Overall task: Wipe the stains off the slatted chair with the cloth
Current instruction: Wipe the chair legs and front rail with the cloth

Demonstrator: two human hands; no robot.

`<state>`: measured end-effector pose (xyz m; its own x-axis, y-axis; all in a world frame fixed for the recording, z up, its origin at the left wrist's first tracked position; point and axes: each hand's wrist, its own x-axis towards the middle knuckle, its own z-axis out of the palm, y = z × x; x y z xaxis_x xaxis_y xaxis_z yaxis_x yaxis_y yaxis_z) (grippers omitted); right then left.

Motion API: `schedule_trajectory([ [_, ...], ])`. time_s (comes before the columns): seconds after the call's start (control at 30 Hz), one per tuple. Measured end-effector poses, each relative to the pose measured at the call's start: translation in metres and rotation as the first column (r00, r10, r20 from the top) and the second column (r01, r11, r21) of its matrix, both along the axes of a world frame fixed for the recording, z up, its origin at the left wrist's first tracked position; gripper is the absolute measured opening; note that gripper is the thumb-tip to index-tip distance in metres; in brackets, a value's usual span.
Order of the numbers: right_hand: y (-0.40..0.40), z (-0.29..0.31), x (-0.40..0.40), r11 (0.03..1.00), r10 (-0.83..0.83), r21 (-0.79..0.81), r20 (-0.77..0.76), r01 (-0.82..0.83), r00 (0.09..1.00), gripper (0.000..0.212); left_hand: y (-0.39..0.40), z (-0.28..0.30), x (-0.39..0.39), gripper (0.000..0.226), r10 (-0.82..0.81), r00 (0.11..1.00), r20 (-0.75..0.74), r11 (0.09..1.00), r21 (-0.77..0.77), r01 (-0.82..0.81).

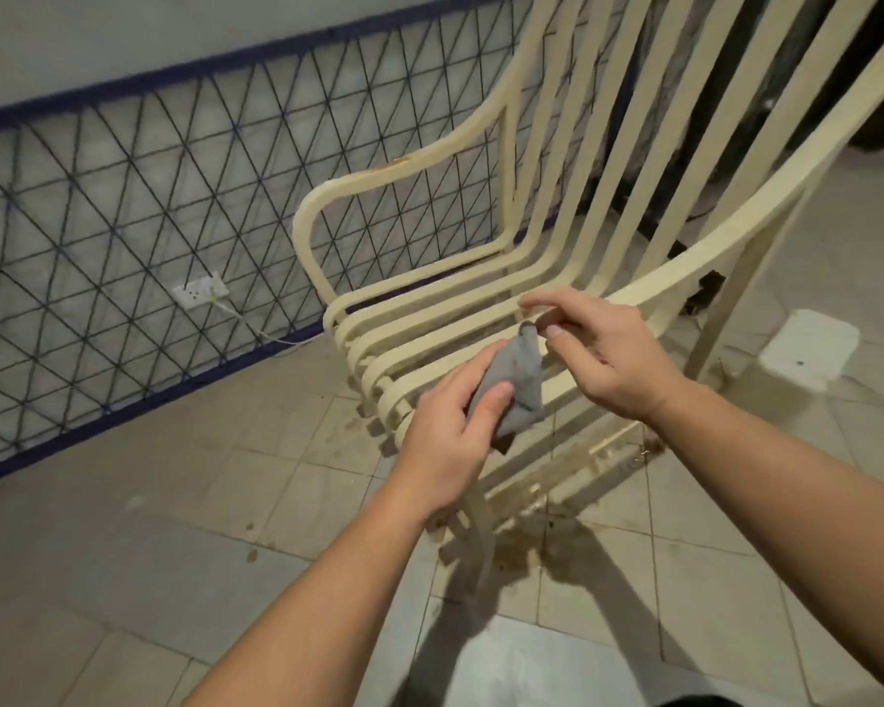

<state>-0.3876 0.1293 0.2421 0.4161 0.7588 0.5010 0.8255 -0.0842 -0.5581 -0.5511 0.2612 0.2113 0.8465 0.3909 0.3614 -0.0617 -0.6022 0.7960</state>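
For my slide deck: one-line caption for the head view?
Left hand grips a grey cloth over the cream slatted chair; right hand hovers at the cloth's tip.
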Motion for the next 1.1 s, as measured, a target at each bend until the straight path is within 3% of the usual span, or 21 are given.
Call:
schedule_trajectory([
  [0.1, 0.001, -0.003, -0.003, 0.997, 0.027, 0.067, -0.018, -0.026, 0.999, 0.038, -0.001, -0.008, 0.002, 0.032, 0.091, 0.989, 0.115, 0.995, -0.049, -0.086],
  [0.27, 0.001, -0.01, -0.01, 0.995, 0.012, 0.102, -0.012, -0.01, 1.0, 0.042, 0.01, -0.025, 0.006, 0.047, 0.143, 0.976, 0.162, 0.973, -0.206, -0.108],
  [0.47, 0.019, -0.015, -0.019, 0.997, -0.077, -0.007, 0.213, 0.08, 0.974, 0.035, 0.015, -0.079, -0.022, 0.038, 0.296, 0.949, 0.108, 0.86, -0.462, -0.216],
  [0.53, 0.022, -0.018, -0.018, 0.994, -0.098, -0.028, 0.265, 0.109, 0.959, 0.039, 0.012, -0.07, -0.021, 0.037, 0.301, 0.938, 0.171, 0.88, -0.428, -0.204],
  [0.67, 0.026, -0.021, -0.017, 0.986, -0.15, -0.02, 0.294, 0.163, 0.944, 0.043, -0.011, -0.036, -0.006, 0.027, 0.147, 0.95, 0.274, 0.984, -0.137, -0.112],
  [0.73, 0.027, -0.022, -0.018, 0.986, -0.159, 0.0, 0.301, 0.167, 0.94, 0.043, -0.014, -0.048, -0.004, 0.031, 0.171, 0.931, 0.323, 0.985, -0.074, -0.155],
  [0.8, 0.027, -0.022, -0.019, 0.986, -0.161, 0.011, 0.286, 0.165, 0.945, 0.045, -0.013, -0.08, -0.01, 0.032, 0.231, 0.911, 0.341, 0.969, -0.162, -0.185],
  [0.9, 0.026, -0.022, -0.02, 0.988, -0.153, 0.018, 0.289, 0.154, 0.945, 0.048, -0.018, -0.143, -0.027, 0.023, 0.311, 0.923, 0.226, 0.918, -0.322, -0.23],
  [1.0, 0.028, -0.023, -0.019, 0.988, -0.156, 0.035, 0.305, 0.152, 0.939, 0.048, -0.034, -0.19, -0.044, 0.028, 0.382, 0.921, 0.074, 0.888, -0.306, -0.344],
  [1.1, 0.03, -0.022, -0.021, 0.984, -0.18, 0.039, 0.307, 0.176, 0.935, 0.046, -0.054, -0.187, -0.05, 0.041, 0.437, 0.897, 0.073, 0.854, -0.346, -0.388],
])
